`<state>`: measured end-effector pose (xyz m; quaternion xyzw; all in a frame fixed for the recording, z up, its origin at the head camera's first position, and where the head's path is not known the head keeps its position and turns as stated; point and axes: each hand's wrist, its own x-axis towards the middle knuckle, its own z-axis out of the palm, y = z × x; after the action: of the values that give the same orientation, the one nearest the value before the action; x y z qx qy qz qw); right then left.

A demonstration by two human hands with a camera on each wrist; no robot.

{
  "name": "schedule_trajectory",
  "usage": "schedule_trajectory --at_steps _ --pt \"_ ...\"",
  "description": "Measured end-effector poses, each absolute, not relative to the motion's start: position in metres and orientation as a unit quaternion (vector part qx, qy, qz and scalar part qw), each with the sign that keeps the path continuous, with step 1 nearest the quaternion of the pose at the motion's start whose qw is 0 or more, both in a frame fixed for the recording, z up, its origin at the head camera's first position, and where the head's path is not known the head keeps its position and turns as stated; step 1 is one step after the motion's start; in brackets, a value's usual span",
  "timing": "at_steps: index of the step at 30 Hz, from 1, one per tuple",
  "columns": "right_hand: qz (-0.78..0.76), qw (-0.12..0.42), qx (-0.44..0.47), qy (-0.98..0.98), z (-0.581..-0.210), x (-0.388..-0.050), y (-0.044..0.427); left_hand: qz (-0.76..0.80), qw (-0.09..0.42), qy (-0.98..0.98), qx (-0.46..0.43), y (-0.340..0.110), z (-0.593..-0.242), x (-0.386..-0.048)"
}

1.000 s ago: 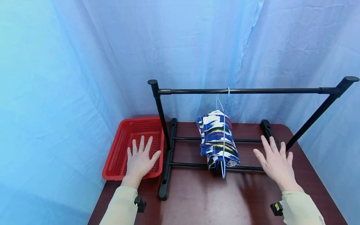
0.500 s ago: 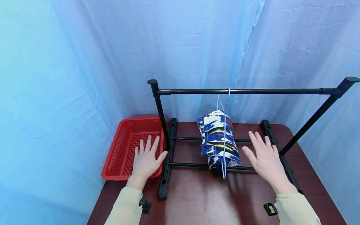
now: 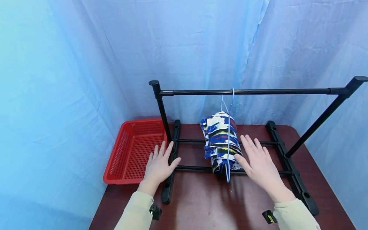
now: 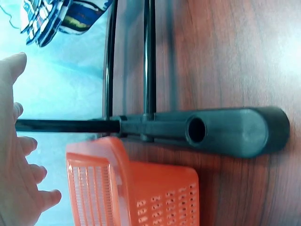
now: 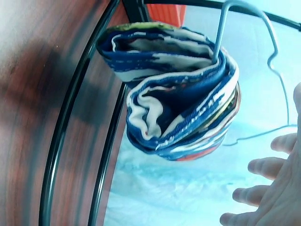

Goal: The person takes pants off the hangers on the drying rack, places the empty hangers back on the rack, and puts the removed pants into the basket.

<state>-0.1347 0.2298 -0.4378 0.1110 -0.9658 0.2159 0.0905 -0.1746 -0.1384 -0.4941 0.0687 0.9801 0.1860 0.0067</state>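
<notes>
A folded garment [image 3: 219, 137] in blue, white, black and yellow print hangs on a light blue wire hanger [image 3: 229, 140], hooked over the black rail [image 3: 267, 91]. My right hand [image 3: 260, 166], fingers straight, is just right of the garment in the head view; its thumb overlaps the cloth's edge there, but the right wrist view shows a gap to the rolled cloth [image 5: 183, 94]. My left hand [image 3: 159, 166] is spread and holds nothing, in front of the rack's left foot [image 3: 167, 191] and the basket's right side. What kind of garment it is, the folds hide.
A red perforated basket [image 3: 115, 159] stands on the dark wooden table [image 3: 198, 204], left of the rack. Two low black crossbars [image 3: 192, 167] join the rack's feet. The right post [image 3: 316, 123] slants up at the right. Blue curtains [image 3: 187, 48] surround the table.
Both hands have moved inward. The right hand has come left from the rack's right foot up to the garment; the left has shifted right, off the basket's middle. The garment hangs where it was.
</notes>
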Motion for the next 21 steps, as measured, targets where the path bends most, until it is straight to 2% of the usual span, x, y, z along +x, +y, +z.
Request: schedule_trajectory --at_steps 21 --pt "0.206 0.057 0.119 -0.970 -0.439 -0.129 0.199 0.203 0.021 0.975 0.086 -0.097 -0.493 -0.185"
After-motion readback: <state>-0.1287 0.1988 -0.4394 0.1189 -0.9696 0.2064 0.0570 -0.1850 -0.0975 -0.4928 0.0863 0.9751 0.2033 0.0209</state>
